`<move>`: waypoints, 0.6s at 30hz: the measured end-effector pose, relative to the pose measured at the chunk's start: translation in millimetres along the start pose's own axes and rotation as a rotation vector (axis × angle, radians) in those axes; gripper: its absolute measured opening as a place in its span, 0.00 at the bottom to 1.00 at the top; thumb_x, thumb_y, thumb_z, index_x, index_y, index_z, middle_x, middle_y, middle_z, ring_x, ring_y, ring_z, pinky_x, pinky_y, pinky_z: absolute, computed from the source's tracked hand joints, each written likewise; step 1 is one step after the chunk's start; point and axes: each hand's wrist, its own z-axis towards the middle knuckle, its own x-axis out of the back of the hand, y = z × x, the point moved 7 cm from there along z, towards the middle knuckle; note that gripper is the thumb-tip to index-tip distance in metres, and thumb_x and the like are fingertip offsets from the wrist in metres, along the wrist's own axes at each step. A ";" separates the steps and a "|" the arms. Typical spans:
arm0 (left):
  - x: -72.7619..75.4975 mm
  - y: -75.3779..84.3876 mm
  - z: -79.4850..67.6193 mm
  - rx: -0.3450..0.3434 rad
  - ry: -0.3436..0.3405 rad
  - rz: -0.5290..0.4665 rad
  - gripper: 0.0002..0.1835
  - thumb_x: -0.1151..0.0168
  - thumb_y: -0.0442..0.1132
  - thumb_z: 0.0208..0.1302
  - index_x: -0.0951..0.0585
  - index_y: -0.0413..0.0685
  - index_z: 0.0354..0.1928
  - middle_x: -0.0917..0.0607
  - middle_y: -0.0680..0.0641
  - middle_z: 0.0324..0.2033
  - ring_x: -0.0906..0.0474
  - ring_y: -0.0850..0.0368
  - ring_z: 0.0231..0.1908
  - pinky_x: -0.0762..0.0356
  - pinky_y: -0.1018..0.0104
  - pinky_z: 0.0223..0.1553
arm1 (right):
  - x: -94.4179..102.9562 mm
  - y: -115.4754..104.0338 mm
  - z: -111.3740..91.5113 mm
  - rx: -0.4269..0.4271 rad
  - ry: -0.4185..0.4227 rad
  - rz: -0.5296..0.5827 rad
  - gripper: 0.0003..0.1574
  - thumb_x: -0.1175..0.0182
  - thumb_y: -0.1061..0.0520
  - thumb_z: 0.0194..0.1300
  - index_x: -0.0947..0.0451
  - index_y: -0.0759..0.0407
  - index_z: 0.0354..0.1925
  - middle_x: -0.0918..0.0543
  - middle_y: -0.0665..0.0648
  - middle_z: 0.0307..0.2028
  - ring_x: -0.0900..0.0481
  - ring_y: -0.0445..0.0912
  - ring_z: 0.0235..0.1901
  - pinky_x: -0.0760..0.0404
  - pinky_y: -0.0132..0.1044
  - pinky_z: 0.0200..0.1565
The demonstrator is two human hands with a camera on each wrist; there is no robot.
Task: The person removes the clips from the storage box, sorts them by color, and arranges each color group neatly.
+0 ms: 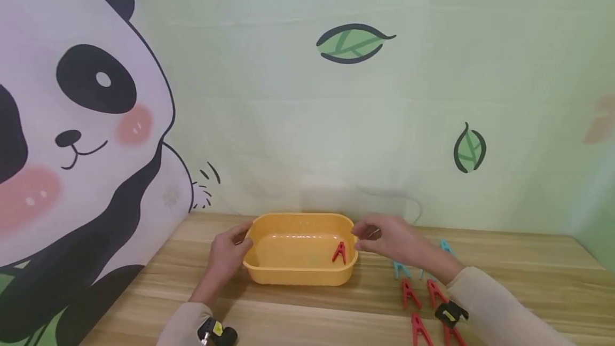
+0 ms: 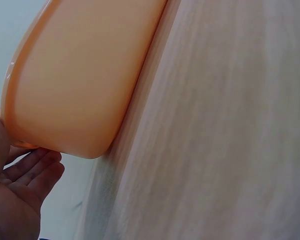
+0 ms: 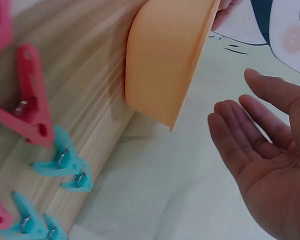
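A yellow plastic basin (image 1: 298, 276) sits on the wooden table with one red clothespin (image 1: 339, 252) inside, toward its right end. At the basin's left end, my left hand (image 1: 228, 252) grips the rim, thumb on top and fingers on the outside; the left wrist view shows those fingers (image 2: 42, 170) against the wall of the basin. My right hand (image 1: 391, 236) is just off the right end, its fingers spread and relaxed. In the right wrist view a gap separates that hand (image 3: 270, 155) from the basin, and nothing is in its palm.
Several red clothespins (image 1: 410, 295) lie on the table to the right, below my right forearm. Behind them are several blue clothespins (image 1: 400, 269), partly covered by that arm. A pale green backdrop (image 1: 288, 122) with a printed panda (image 1: 86, 138) rises behind the table.
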 end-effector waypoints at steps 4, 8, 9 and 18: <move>0.5 -1.7 1.2 0.000 0.009 -0.013 0.25 0.40 0.24 0.66 0.21 0.27 0.65 0.15 0.29 0.57 0.17 0.35 0.59 0.17 0.50 0.59 | -5.3 0.3 17.5 0.051 -0.022 -0.024 0.13 0.27 0.58 0.69 0.15 0.60 0.49 0.11 0.51 0.45 0.13 0.48 0.47 0.11 0.40 0.51; 1.1 -2.4 1.2 0.001 0.012 -0.021 0.25 0.40 0.23 0.66 0.21 0.27 0.65 0.15 0.29 0.57 0.17 0.35 0.58 0.16 0.50 0.59 | -11.4 3.9 32.0 0.087 -0.055 -0.028 0.14 0.27 0.61 0.67 0.15 0.62 0.50 0.11 0.56 0.46 0.13 0.55 0.50 0.12 0.45 0.54; 0.9 -2.3 1.1 0.000 0.010 -0.023 0.25 0.40 0.23 0.66 0.21 0.27 0.65 0.15 0.29 0.57 0.17 0.35 0.58 0.16 0.50 0.59 | -13.0 5.9 35.0 0.091 -0.068 -0.021 0.14 0.27 0.61 0.67 0.15 0.63 0.50 0.11 0.58 0.47 0.13 0.56 0.50 0.12 0.46 0.55; 1.0 -1.1 1.1 -0.009 0.019 -0.024 0.24 0.40 0.23 0.65 0.20 0.27 0.64 0.15 0.29 0.56 0.16 0.35 0.58 0.16 0.50 0.58 | -24.4 18.9 53.1 0.120 -0.196 -0.035 0.16 0.26 0.64 0.65 0.15 0.66 0.51 0.12 0.62 0.49 0.13 0.57 0.52 0.13 0.49 0.56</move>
